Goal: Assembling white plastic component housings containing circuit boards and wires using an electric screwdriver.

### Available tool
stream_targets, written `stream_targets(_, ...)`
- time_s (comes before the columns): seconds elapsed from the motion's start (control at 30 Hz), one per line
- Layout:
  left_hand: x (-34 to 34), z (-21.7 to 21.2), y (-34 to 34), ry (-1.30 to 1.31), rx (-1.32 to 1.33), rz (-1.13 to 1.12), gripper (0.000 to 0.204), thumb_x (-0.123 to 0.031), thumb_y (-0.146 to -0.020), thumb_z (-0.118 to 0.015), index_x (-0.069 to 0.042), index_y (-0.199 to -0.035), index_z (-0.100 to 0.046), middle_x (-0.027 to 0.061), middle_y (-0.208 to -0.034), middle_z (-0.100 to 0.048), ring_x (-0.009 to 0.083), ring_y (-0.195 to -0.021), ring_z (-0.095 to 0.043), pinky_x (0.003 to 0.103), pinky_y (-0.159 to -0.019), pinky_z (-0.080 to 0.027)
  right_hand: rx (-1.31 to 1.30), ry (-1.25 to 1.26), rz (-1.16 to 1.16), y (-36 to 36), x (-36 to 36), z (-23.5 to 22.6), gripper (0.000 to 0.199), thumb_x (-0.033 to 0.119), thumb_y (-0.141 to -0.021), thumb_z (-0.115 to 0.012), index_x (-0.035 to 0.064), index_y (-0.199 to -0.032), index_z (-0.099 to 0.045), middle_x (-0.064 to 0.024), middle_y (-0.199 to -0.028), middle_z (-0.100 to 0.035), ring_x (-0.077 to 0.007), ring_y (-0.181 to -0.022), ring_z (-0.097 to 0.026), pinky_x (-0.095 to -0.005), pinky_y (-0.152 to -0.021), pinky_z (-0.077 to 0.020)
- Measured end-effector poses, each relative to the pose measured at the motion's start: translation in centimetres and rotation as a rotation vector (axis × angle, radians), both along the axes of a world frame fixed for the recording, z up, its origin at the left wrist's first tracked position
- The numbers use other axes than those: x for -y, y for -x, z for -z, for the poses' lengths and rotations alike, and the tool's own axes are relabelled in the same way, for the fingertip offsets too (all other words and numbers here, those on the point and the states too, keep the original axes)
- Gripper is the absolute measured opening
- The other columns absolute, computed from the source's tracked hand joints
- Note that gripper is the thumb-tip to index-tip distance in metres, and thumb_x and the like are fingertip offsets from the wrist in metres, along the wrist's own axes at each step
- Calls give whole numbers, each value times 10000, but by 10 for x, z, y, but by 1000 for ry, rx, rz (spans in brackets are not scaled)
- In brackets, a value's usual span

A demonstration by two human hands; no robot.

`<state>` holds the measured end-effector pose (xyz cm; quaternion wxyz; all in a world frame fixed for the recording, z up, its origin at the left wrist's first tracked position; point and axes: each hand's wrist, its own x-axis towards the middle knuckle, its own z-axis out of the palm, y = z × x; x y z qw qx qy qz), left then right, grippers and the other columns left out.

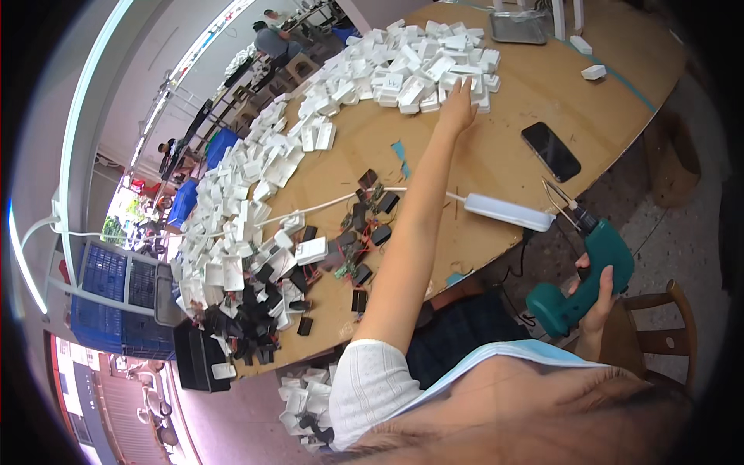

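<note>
My left arm stretches far across the table, and my left hand [459, 112] rests at the near edge of a heap of small white plastic cases [387, 62]. Its fingers are stretched out and touch or hover over the cases; I cannot see one gripped. On the right, beyond the table edge, my right hand [597, 306] is wrapped round the handle of a green soldering gun [608, 252]. The gun's bent metal tip points up toward the table. Near that tip lie a white power strip [508, 211] and a black phone [551, 150].
Black parts and wired circuit boards [353, 252] lie left of my arm, beside more black cases [267, 302]. A white cable [318, 208] crosses the brown table [372, 151]. A metal tray [518, 29] stands at the far edge, a wooden chair [666, 333] at right.
</note>
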<state>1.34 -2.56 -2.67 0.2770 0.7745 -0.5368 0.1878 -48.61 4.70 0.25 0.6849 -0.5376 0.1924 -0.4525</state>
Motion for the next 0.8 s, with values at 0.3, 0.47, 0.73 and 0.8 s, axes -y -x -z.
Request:
stream_targets(0.3, -48, -16, 45, 163, -177, 34, 248, -122, -828, -805, -21, -958, -619, 194, -1050, -565, 393, -918, -619, 448, -761, -515, -23, -22, -7, 5, 30, 8, 455, 381, -1073, -434, -26, -1223, -569, -129, -1062, -626, -162, -772, -605, -274, -566, -523)
stream_targets(0.47, -189, -62, 133, 125, -94, -20, 313, -192, -853, -806, 14, -923, -582, 186, -1054, -559, 373, -907, -591, 449, -772, -506, 8, -47, -87, 5, 36, 19, 455, 376, -1069, -444, -29, -1233, -571, -140, -1089, -628, -179, -853, -617, -286, -586, -532)
stream_targets(0.73, -333, -38, 189, -365, 166, 41, 455, -111, -842, -663, -68, -1285, -567, 161, -1278, -567, 384, -1274, -527, 475, -1080, -431, 57, -45, -278, -8, 16, 18, 458, 362, -1064, -461, -44, -1243, -577, -153, -1101, -632, -187, -878, -620, -292, -593, -540)
stream_targets(0.8, -347, -27, 195, -536, 296, 78, 429, -109, -882, -567, -123, -1312, -580, 128, -1327, -556, 340, -1339, -492, 515, -1088, -411, 17, -25, -220, -11, 6, 17, 480, 406, -1073, -428, -33, -1191, -583, -151, -1062, -611, -159, -771, -603, -265, -572, -522)
